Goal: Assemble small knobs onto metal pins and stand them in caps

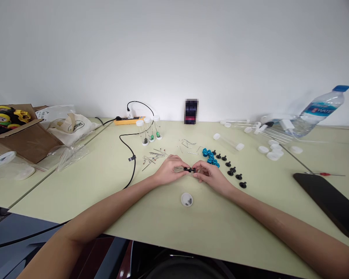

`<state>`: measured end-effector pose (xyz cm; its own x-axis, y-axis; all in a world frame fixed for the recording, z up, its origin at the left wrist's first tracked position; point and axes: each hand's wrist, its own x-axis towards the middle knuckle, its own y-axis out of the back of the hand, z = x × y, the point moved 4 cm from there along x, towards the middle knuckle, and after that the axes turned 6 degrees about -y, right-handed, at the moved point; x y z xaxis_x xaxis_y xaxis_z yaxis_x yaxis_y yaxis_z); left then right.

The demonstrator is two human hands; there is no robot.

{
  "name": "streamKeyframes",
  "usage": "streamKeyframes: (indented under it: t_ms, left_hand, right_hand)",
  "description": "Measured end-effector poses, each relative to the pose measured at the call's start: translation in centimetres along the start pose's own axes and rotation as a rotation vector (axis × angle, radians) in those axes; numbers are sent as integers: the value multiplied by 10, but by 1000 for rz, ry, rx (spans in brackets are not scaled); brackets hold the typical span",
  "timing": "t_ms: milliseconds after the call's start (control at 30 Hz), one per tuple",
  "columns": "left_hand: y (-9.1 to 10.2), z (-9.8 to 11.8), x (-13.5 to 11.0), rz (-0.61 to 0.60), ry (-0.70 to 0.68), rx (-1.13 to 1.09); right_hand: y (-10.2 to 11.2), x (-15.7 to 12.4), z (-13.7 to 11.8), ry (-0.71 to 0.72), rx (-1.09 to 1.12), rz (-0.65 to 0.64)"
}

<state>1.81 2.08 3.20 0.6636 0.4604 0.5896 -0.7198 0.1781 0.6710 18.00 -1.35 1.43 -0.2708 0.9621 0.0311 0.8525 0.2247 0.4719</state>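
Over the middle of the table, my left hand [171, 169] is closed with its fingertips on a small black spool-shaped part [189, 169]. Thin metal pins or rods seem to show between those fingers, though I cannot make out how they join. My right hand [209, 175] pinches the other end of the same black part. Just beyond the right hand lies a cluster of blue metallic knobs [211, 158]. Black flanged pieces [230, 173] run in a row to its right. Nearer to me sits a white cap [187, 199] with a few tiny dark bits in it.
Metal rods [154, 157] and hex keys [187, 143] are scattered beyond my hands. Several capped clear tubes [145, 133] stand by an orange power strip [128, 121]. A phone [191, 112] leans on the wall. Rightward are white caps [275, 151], a water bottle [320, 110] and a black slab [328, 201].
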Motion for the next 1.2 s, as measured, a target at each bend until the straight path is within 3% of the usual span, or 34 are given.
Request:
streamKeyframes:
  t_ms: [1200]
  left_hand:
    - [1,1,0,1,3,-6]
  right_hand:
    - [-1,1,2,-16,43,-9]
